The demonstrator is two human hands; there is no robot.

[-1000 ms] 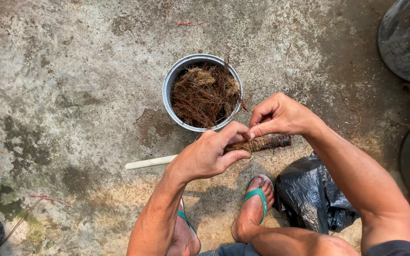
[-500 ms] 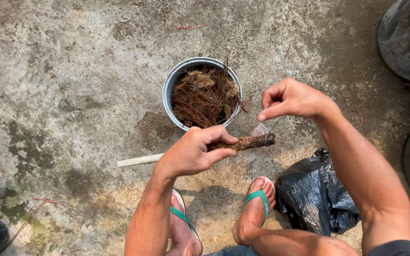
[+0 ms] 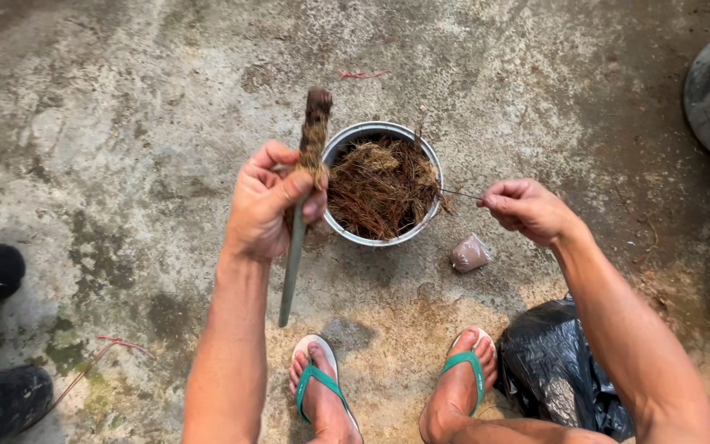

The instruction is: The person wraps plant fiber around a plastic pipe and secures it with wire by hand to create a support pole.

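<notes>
Left hand is wrapped in a closed fist around a long thin grey stick. The stick is held near upright over the concrete floor. Its upper end carries a tight wrap of brown coarse fibre, which stands above the thumb.

Right hand is pinched shut, thumb against forefinger, on a thin dark strand. The strand runs from the fingers toward the rim of the round metal bowl of brown loose fibre. The bowl sits on the floor between the two hands, just beside the stick.

Handling, as judged:
- Stick looks stiff and light; one fist below the wrap carries it easily. The bare shaft is the sound place for the grip; squeezing the wrap would likely loosen it.
- Fibre looks dry, springy, rough rather than slippery, almost weightless. It probably sheds if pulled in clumps.
- Strand looks fine and may snap under a sharp tug; a fingertip pinch near its end suits it.

Nearby: a small pinkish-grey lump on the floor below the bowl, a crumpled black plastic bag by the right foot, green-strapped sandals on both feet.
</notes>
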